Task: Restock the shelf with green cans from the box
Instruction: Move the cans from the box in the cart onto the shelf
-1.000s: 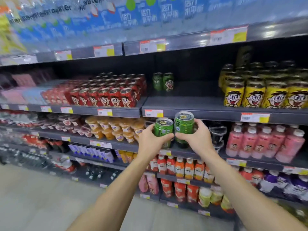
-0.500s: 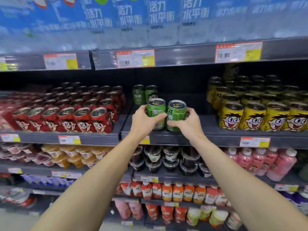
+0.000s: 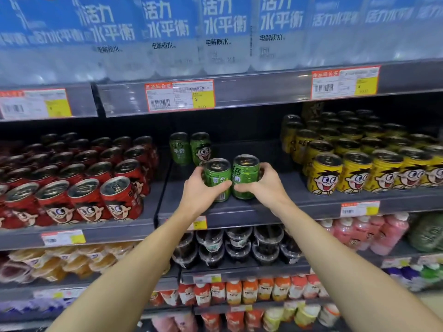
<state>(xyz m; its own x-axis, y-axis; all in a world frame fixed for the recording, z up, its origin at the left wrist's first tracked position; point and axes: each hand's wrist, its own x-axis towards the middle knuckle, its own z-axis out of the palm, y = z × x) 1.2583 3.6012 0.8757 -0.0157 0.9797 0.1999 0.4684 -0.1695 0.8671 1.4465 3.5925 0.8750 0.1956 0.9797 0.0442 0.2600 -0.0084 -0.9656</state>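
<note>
My left hand (image 3: 200, 191) grips a green can (image 3: 217, 178), and my right hand (image 3: 265, 183) grips a second green can (image 3: 245, 174) right beside it. Both cans stand upright, side by side, low over the dark grey shelf (image 3: 239, 212) near its front edge; I cannot tell whether they touch it. Further back on the same shelf stand two more green cans (image 3: 190, 148) with a cartoon face. The box is not in view.
Red cans (image 3: 86, 183) fill the shelf to the left, yellow cans (image 3: 359, 161) the right side. Bare shelf lies between the green cans and the yellow ones. Water bottle packs (image 3: 215, 32) sit above. Cups and bottles (image 3: 239, 248) fill the lower shelves.
Both hands have carried the two green cans up from the lower shelf level and forward onto the middle shelf, in front of the two cans at the back. The camera moved closer.
</note>
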